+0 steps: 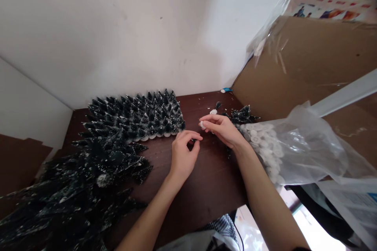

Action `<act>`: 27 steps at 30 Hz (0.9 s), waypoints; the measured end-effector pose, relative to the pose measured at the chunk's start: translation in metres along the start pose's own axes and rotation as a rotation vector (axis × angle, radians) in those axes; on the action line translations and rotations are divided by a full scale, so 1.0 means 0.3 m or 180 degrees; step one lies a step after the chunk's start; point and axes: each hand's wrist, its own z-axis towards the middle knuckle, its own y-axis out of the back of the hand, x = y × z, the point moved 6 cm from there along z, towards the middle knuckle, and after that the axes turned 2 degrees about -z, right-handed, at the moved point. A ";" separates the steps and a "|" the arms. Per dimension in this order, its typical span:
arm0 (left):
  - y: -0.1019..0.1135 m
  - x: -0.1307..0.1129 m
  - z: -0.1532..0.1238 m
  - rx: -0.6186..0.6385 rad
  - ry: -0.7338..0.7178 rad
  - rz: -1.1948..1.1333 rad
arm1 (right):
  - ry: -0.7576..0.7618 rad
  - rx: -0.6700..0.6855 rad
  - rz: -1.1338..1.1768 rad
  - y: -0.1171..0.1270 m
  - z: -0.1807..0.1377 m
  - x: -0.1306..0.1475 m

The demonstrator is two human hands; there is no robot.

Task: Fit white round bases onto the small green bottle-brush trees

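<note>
My right hand [223, 128] pinches a small white round base [202, 125] between thumb and fingertips. Just left of it, my left hand [183, 153] has its thumb and fingers curled together. A small dark bit shows at those fingertips, mostly hidden, and I cannot make out what it is. Beyond my left hand, miniature snow-tipped trees [144, 117] stand upright in tight rows on white bases. Past my right hand, a white base [213, 112] lies beside a tiny tree sprig [218, 105]. More loose dark trees [242, 114] lie behind my right hand.
A large heap of frosted trees [97, 164] covers the left side of the dark brown table [212, 172]. At the right, a clear plastic bag [306, 147] holds many white bases [265, 141]. A cardboard box [318, 55] and a white wall [141, 31] bound the table.
</note>
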 end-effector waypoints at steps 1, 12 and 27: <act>0.001 0.004 0.001 -0.0032 0.0065 -0.0147 | 0.0000 0.0001 0.0002 0.000 0.000 0.001; 0.002 0.037 0.002 -0.0327 0.1070 -0.1559 | 0.0071 -0.0200 0.0179 0.018 -0.001 0.009; 0.001 0.041 -0.003 -0.0575 0.1411 -0.2240 | 0.0022 -0.0034 0.0256 0.007 -0.003 0.010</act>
